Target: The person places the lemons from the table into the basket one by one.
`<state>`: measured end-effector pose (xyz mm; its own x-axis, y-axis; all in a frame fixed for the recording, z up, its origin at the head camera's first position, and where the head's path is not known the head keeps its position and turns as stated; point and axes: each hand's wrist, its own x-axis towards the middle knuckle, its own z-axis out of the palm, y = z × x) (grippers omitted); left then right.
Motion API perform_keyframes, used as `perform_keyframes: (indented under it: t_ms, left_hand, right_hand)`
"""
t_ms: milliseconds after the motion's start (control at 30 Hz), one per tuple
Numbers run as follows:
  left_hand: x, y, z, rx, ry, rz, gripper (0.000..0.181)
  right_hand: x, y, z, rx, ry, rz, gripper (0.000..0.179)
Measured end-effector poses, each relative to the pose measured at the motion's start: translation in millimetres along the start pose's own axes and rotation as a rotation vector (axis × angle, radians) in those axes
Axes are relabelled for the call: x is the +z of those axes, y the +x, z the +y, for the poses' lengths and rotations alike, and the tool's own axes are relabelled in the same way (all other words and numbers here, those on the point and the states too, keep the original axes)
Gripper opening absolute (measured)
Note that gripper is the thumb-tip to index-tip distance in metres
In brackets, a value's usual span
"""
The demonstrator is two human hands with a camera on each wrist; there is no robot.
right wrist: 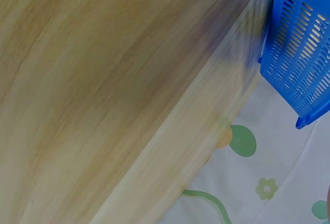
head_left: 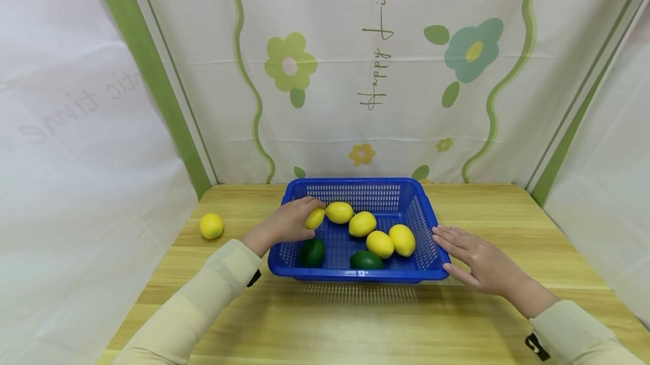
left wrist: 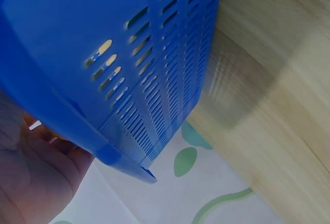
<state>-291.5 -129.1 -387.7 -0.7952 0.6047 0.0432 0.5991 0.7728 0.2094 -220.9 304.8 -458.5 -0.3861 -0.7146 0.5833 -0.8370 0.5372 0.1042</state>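
A blue plastic basket (head_left: 358, 276) with slotted walls stands on the table. Over its left side my left hand (head_left: 293, 220) holds a lemon (head_left: 315, 218) between thumb and fingers, inside the rim. Several more lemons (head_left: 362, 224) lie in the basket, along with two dark green fruits (head_left: 312, 253), perhaps limes or avocados, near its front. My right hand (head_left: 479, 260) rests its extended fingers against the basket's right rim. In the left wrist view the left hand (left wrist: 38, 170) shows beside the basket wall (left wrist: 139, 69), its fingertips hidden behind the rim.
One lemon (head_left: 211, 225) sits alone on the wooden table (head_left: 244, 320), left of the basket. A printed fabric curtain (head_left: 330, 122) hangs behind the table, and white fabric walls (head_left: 76, 184) enclose both sides.
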Motion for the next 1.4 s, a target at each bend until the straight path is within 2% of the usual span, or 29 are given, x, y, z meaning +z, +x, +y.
perform_keyframes:
  t_ms: [567, 867, 1400]
  left_hand:
    - [-1.2, -0.7, 0.5, -0.008, 0.004, 0.020, 0.062]
    - [-1.8, -1.5, -0.6, -0.032, 0.005, 0.000, 0.064]
    - [-5.0, -5.1, -0.7, -0.023, 0.015, 0.029, 0.064]
  right_hand:
    - [-2.6, 1.3, -0.8, 0.011, 0.007, -0.019, 0.063]
    - [-3.4, 1.7, -0.9, 0.020, 0.008, -0.033, 0.063]
    - [0.1, -0.3, 1.4, -0.008, 0.004, 0.000, 0.062]
